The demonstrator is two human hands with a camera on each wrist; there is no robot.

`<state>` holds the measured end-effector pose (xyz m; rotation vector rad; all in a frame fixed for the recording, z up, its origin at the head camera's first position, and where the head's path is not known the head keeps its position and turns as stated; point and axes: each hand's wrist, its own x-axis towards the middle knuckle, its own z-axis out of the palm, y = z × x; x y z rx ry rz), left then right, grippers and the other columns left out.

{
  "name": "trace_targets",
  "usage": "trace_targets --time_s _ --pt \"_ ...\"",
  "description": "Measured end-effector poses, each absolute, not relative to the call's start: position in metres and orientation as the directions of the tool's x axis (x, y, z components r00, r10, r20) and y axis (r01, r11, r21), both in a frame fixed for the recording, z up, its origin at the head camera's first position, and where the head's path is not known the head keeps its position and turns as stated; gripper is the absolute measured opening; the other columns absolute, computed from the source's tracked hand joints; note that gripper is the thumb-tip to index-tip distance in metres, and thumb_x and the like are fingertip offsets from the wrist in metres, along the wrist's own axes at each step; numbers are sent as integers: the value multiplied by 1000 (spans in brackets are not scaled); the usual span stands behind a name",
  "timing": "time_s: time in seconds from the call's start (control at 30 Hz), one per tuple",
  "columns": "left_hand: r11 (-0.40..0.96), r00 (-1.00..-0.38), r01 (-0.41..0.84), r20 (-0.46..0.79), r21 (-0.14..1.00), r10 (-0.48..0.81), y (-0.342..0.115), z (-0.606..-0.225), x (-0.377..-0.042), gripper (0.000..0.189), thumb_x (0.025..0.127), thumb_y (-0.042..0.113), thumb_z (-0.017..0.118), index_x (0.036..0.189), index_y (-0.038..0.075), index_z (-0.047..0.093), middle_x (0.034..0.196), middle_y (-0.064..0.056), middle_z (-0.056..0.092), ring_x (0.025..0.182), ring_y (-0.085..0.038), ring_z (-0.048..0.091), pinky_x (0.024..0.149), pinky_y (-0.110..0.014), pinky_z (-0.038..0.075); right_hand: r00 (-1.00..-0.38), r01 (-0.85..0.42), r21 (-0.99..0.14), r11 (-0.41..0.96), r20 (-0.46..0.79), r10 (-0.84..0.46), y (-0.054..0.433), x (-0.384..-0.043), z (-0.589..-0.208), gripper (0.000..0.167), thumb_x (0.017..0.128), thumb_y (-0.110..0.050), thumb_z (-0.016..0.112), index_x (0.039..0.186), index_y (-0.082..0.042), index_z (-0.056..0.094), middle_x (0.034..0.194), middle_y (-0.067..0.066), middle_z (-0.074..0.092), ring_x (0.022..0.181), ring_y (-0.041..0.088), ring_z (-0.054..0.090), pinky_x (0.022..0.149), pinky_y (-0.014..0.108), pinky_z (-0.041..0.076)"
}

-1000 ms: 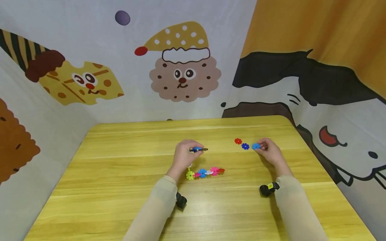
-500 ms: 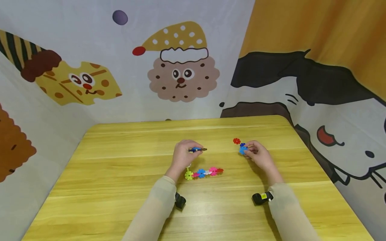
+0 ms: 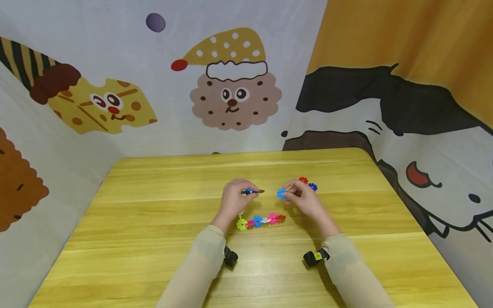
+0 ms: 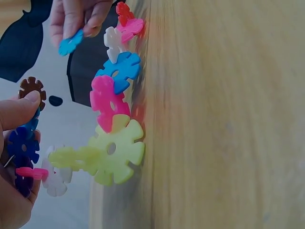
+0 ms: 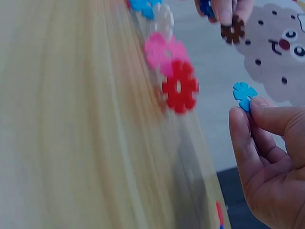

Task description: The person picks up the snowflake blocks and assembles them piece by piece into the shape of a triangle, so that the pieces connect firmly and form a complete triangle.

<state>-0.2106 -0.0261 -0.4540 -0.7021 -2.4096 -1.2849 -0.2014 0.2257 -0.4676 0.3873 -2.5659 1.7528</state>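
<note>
My left hand (image 3: 233, 197) grips one end of a chain of interlocking flower-shaped plastic discs. In the left wrist view, a brown disc (image 4: 29, 86) tops that end, with blue and dark blue discs (image 4: 19, 149) below it among the fingers. The chain runs on through pink and white pieces to a yellow-green disc (image 4: 129, 145), then along the table to a red disc (image 5: 187, 95) at the far end. My right hand (image 3: 307, 200) pinches a single light blue disc (image 3: 281, 194) between thumb and fingertips. This disc faces the brown one across a small gap.
Behind my right hand, a loose red disc (image 3: 303, 179) and a dark blue disc (image 3: 313, 187) lie on the wooden table (image 3: 173, 256). A curtain (image 3: 169, 107) with cartoon prints hangs right behind the table's back edge.
My right hand has carried the light blue disc leftward, away from the loose red and dark blue discs, toward my left hand. The left hand has stayed in place with the chain.
</note>
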Motion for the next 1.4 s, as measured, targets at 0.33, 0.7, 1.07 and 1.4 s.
trace_targets --time_s 0.33,0.7,1.07,1.4 --pt "465 -820 569 508 678 264 -25 -455 -210 9 80 9 84 85 14 78 89 3 73 87 -18 65 89 -40 50 -970 -200 -939 280 150 -189 199 -202 -461 18 95 0 64 112 3 62 86 16 62 76 37 66 72 44 59" --pt "442 -806 588 532 677 259 -23 -456 -209 10 77 6 85 80 12 77 82 4 73 81 -19 65 79 -36 51 -975 -163 -959 231 120 -186 185 -195 -442 18 95 5 60 113 8 61 89 25 62 80 42 64 76 45 58" --pt "405 -805 585 562 703 189 -22 -454 -206 13 72 2 87 72 8 75 79 0 72 80 -19 66 80 -36 54 -978 -182 -962 202 155 -142 170 -182 -427 15 95 8 59 109 12 61 87 26 62 83 52 61 77 50 57" --pt "386 -811 574 567 722 146 -22 -457 -208 14 69 3 88 71 7 75 80 -1 72 80 -19 67 81 -34 56 -977 -210 -973 96 205 -57 168 -200 -464 14 92 11 61 106 13 61 81 19 63 69 34 66 68 37 59"
